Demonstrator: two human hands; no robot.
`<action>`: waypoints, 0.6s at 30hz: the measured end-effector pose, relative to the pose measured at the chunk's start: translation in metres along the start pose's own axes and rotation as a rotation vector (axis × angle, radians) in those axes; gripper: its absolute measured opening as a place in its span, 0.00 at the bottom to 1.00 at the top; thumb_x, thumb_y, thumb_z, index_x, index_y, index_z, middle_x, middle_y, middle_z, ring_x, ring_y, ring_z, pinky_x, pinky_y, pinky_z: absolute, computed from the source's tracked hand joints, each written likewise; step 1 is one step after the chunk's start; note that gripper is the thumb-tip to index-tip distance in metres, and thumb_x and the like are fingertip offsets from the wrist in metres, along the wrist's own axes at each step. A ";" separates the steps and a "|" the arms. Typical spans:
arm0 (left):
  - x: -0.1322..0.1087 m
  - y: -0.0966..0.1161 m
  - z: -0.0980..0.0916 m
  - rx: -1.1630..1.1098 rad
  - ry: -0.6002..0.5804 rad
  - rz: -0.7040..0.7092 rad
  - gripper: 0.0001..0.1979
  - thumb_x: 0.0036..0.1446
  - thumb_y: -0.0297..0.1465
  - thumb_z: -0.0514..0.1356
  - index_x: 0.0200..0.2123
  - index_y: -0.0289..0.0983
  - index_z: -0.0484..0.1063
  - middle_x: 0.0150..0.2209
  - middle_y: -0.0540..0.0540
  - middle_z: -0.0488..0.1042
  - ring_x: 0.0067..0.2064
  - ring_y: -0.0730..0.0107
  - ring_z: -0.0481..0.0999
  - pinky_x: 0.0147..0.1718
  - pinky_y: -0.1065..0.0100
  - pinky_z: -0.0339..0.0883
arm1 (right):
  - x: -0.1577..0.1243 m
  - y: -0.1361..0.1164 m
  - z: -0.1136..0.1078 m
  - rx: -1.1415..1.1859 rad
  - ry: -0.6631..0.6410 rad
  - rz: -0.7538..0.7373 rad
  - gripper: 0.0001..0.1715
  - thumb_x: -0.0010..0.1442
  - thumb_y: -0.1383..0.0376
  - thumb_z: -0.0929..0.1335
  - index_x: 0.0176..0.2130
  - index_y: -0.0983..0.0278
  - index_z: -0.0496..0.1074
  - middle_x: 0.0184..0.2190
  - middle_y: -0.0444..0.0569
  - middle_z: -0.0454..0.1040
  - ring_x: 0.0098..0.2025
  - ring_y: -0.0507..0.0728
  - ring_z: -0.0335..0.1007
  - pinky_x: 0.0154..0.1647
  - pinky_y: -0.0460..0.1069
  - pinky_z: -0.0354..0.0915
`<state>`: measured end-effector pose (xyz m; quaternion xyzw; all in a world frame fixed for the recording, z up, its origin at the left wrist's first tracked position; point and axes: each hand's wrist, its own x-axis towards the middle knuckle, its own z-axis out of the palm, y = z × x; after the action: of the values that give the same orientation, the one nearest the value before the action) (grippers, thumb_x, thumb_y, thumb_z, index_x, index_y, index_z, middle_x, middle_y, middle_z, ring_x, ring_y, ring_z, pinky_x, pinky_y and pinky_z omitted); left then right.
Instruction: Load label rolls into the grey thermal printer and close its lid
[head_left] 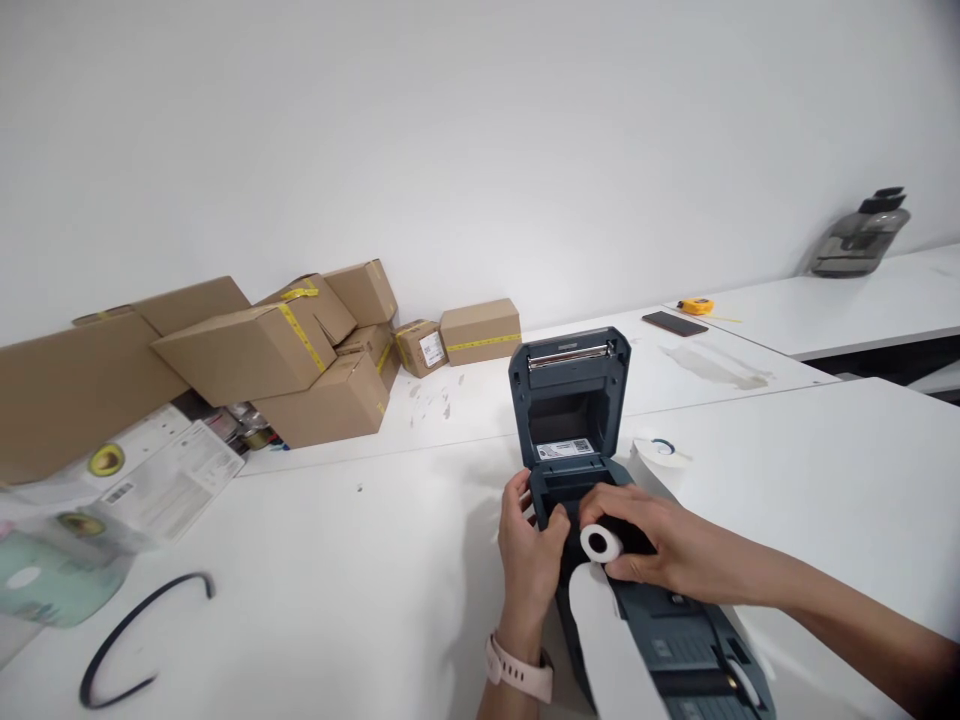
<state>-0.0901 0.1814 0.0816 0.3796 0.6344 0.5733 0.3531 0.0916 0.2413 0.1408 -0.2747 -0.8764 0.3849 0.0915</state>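
My right hand (652, 535) holds a paper roll (614, 546) at the open printer (667, 635).
Thumb and fingers grasp the small white roll in the printer's bay, and its loose strip (619, 655) runs toward me over the body. My left hand (529, 545) grips the left side wall, thumb inside. The lid (566, 400) stands raised behind; cardboard boxes (330, 400) sit farther left on the white surface (360, 590).

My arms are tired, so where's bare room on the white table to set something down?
One broad patch lies between the black curved band and the left hand. Another lies beyond the right forearm, right of the printer and white roll. Crowded: the left, with cardboard boxes and packaging, and the printer, where the right hand holds a small roll.
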 end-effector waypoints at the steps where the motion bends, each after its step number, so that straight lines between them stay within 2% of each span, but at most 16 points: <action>1: 0.000 0.001 0.000 0.001 -0.003 -0.001 0.29 0.52 0.30 0.64 0.59 0.38 0.67 0.59 0.37 0.73 0.57 0.56 0.75 0.56 0.58 0.68 | 0.002 0.003 0.001 -0.056 0.017 -0.004 0.15 0.62 0.55 0.69 0.47 0.58 0.72 0.49 0.51 0.76 0.54 0.66 0.67 0.56 0.59 0.62; 5: 0.000 0.001 0.000 0.001 -0.004 -0.001 0.29 0.53 0.31 0.64 0.59 0.38 0.66 0.59 0.36 0.73 0.57 0.55 0.74 0.56 0.58 0.69 | 0.008 0.015 0.004 -0.170 0.048 -0.075 0.15 0.61 0.58 0.69 0.48 0.58 0.72 0.47 0.51 0.78 0.57 0.69 0.67 0.64 0.65 0.57; 7: 0.001 0.000 0.001 0.001 -0.005 -0.010 0.30 0.52 0.32 0.64 0.59 0.37 0.66 0.59 0.36 0.72 0.57 0.55 0.74 0.55 0.58 0.69 | 0.008 0.016 0.006 -0.160 0.036 -0.143 0.15 0.62 0.57 0.68 0.48 0.58 0.72 0.48 0.51 0.78 0.55 0.67 0.71 0.68 0.65 0.53; 10: 0.001 -0.001 0.001 0.016 0.004 -0.009 0.30 0.52 0.32 0.64 0.59 0.37 0.66 0.59 0.35 0.72 0.57 0.54 0.74 0.56 0.57 0.68 | 0.007 0.013 0.005 -0.124 -0.006 -0.162 0.14 0.65 0.55 0.66 0.48 0.57 0.72 0.47 0.49 0.79 0.50 0.63 0.75 0.72 0.66 0.47; 13: -0.001 -0.001 0.002 0.023 -0.004 0.001 0.30 0.53 0.33 0.64 0.59 0.37 0.66 0.58 0.35 0.73 0.57 0.54 0.74 0.56 0.56 0.67 | 0.008 0.013 0.002 -0.119 -0.036 -0.176 0.13 0.64 0.58 0.67 0.47 0.58 0.73 0.43 0.47 0.79 0.46 0.62 0.76 0.72 0.68 0.44; 16: -0.003 0.001 0.002 0.022 -0.005 0.005 0.29 0.54 0.34 0.63 0.60 0.37 0.66 0.58 0.35 0.72 0.57 0.54 0.74 0.56 0.56 0.67 | 0.010 0.017 0.000 -0.156 -0.029 -0.176 0.13 0.62 0.61 0.68 0.47 0.58 0.76 0.46 0.49 0.79 0.50 0.64 0.75 0.68 0.67 0.50; 18: -0.003 0.002 0.002 0.016 -0.011 0.007 0.30 0.54 0.34 0.64 0.60 0.37 0.65 0.58 0.35 0.72 0.57 0.54 0.74 0.57 0.56 0.67 | 0.011 0.021 0.001 -0.160 -0.019 -0.165 0.14 0.63 0.59 0.69 0.48 0.58 0.76 0.47 0.50 0.79 0.51 0.64 0.74 0.67 0.67 0.49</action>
<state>-0.0869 0.1792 0.0831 0.3879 0.6357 0.5674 0.3514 0.0906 0.2583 0.1241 -0.2043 -0.9248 0.3073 0.0926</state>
